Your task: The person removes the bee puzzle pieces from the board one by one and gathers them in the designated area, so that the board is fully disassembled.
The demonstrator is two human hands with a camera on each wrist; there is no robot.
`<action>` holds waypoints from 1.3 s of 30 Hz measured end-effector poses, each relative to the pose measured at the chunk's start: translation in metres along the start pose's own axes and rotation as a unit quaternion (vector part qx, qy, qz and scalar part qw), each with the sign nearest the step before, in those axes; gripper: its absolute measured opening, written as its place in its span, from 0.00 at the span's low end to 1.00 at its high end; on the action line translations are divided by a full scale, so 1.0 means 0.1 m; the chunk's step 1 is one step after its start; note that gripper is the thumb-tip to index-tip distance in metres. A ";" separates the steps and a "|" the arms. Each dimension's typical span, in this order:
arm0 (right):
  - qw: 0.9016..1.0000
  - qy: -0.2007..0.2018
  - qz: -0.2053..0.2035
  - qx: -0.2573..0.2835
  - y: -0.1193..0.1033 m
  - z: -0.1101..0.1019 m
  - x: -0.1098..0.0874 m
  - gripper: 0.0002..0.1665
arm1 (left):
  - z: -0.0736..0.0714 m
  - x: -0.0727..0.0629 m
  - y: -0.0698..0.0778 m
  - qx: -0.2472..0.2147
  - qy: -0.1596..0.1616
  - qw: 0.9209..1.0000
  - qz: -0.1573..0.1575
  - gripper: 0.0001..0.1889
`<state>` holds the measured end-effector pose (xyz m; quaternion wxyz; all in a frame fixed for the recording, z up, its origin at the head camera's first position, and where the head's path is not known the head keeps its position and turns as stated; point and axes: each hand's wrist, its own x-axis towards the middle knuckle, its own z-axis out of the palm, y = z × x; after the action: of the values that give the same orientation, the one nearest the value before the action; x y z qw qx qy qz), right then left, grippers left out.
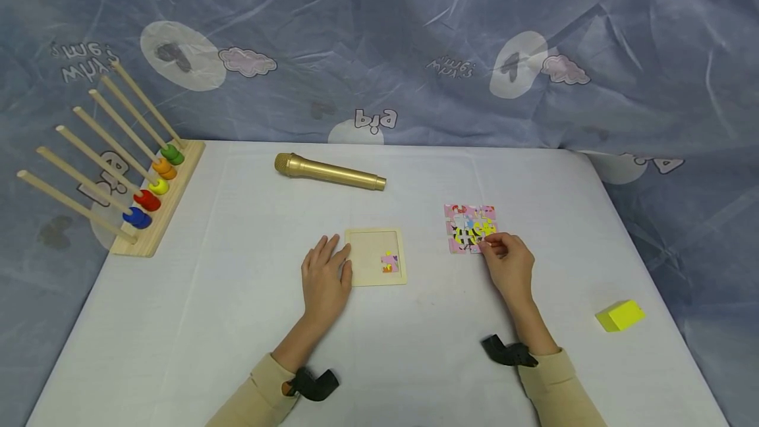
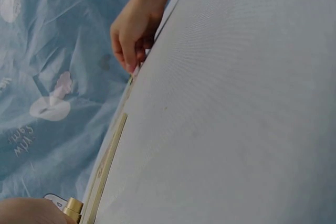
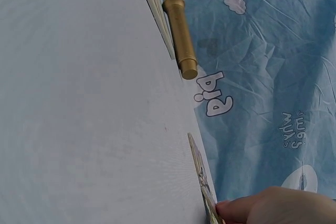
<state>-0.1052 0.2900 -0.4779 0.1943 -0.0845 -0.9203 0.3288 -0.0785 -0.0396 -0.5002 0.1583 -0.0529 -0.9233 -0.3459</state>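
Observation:
My left hand (image 1: pixel 325 282) lies on the white table, its fingers fairly straight and touching the left edge of a shallow wooden puzzle tray (image 1: pixel 363 262). One pink jigsaw piece (image 1: pixel 389 263) sits in the tray's lower right part. To the right, several joined jigsaw pieces (image 1: pixel 462 219) form a pink and yellow picture directly on the cloth. At that picture's lower right corner, my right hand (image 1: pixel 511 267) pinches a jigsaw piece between thumb and fingers. In the right wrist view the piece (image 3: pixel 209 203) looks slightly tilted by the thumb; the fingers hide most of it.
A gold microphone (image 1: pixel 332 171) lies behind the tray. At the far left stands a wooden peg rack (image 1: pixel 172 193) with coloured rings on its rods. A yellow block (image 1: pixel 620 315) rests near the right table edge. Patterned blue-grey cloth (image 1: pixel 379 31) hangs behind.

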 end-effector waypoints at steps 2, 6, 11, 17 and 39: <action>1.000 -0.001 -0.006 -0.003 0.00 0.00 0.00 0.07 | 0.00 0.00 0.00 -0.002 0.000 1.000 0.000 0.14; 1.000 -0.002 -0.012 -0.009 0.01 0.00 0.00 0.07 | 0.00 0.00 0.00 -0.002 -0.002 1.000 -0.003 0.14; 1.000 -0.006 -0.013 -0.016 0.03 0.01 0.01 0.07 | -0.01 0.00 0.01 0.001 -0.003 1.000 -0.004 0.14; 1.000 -0.015 -0.007 -0.019 0.02 0.01 0.00 0.07 | -0.01 0.00 0.01 0.005 -0.001 1.000 -0.002 0.14; 0.998 -0.021 0.009 -0.064 0.00 -0.01 -0.02 0.10 | -0.03 0.00 0.03 0.005 0.010 1.000 0.005 0.14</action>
<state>-0.1031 0.2900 -0.4776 0.1663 -0.0985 -0.9425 0.2726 -0.0773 -0.0390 -0.4963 0.1691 -0.0532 -0.9233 -0.3407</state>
